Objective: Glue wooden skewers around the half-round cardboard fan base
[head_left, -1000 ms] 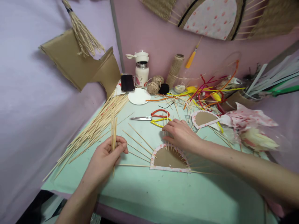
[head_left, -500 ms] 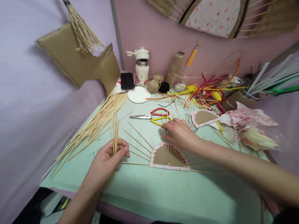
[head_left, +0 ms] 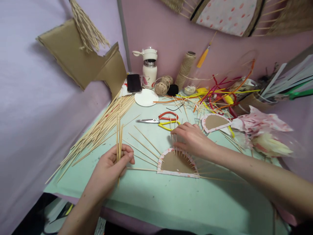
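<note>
My left hand (head_left: 114,166) is closed around a small bundle of bamboo sticks (head_left: 119,137), held upright at the table's left. In the middle lies a half-round cardboard piece (head_left: 174,162) with a pink-spotted cloth border. Bamboo sticks are stuck through its curved edge and fan outward, such as one on the left (head_left: 144,146). Over the top of that curve is my right hand (head_left: 189,137), its thumb and fingers curled about a thin bamboo stick (head_left: 174,143) standing at the border. The fingertips partly hide the sticks there.
Scissors (head_left: 156,120) with red and yellow handles lie behind the cardboard piece. A large pile of sticks (head_left: 102,130) covers the left side. At the back stand an opened bottle (head_left: 149,75), twine balls (head_left: 161,87) and a twine spool (head_left: 186,69). A second cloth-edged piece (head_left: 215,122) lies right.
The view has shifted slightly. My left hand still holds the bundle, and my right hand stays at the top of the curved border with little visible movement.
</note>
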Available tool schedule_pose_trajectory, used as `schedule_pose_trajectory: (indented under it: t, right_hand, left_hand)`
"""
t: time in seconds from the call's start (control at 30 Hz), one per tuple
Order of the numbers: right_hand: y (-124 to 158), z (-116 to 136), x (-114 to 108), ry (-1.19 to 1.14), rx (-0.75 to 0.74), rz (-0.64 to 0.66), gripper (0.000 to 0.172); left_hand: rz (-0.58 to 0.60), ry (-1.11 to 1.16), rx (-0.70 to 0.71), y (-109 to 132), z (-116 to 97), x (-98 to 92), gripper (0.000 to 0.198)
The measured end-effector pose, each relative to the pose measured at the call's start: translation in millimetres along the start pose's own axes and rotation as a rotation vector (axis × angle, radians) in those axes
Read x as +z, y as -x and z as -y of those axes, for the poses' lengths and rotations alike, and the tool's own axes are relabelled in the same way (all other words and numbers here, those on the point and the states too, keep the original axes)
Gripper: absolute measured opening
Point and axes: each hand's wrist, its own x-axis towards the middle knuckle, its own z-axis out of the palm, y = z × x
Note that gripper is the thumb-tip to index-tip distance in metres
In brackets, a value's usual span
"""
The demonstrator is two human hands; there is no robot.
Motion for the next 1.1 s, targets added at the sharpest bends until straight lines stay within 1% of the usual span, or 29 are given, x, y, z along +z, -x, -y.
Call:
schedule_pose_trajectory:
  t: [0.1, 0.23, 0.6, 1.1]
  right_hand:
    - [4.4, -1.1, -2.0, 0.006, -0.038, 0.026, 0.023]
    - [5.4, 2.1, -1.5, 0.016, -0.081, 0.027, 0.026]
    - [3.6, 9.7, -2.4, 0.055, -0.047, 0.069, 0.026]
    - [3.1, 14.7, -2.8, 0.072, -0.048, 0.056, 0.022]
  left_hand:
    - [0.006, -0.003, -0.002, -0.4, -0.3, 1.1, 0.036]
    - [0.016, -0.005, -0.013, -1.3, -0.4, 2.5, 0.037]
    - [0.0, 0.004, -0.015, 1.7, 1.1, -0.4, 0.035]
    - [0.014, 0.04, -0.013, 0.5, 5.3, -2.3, 0.034]
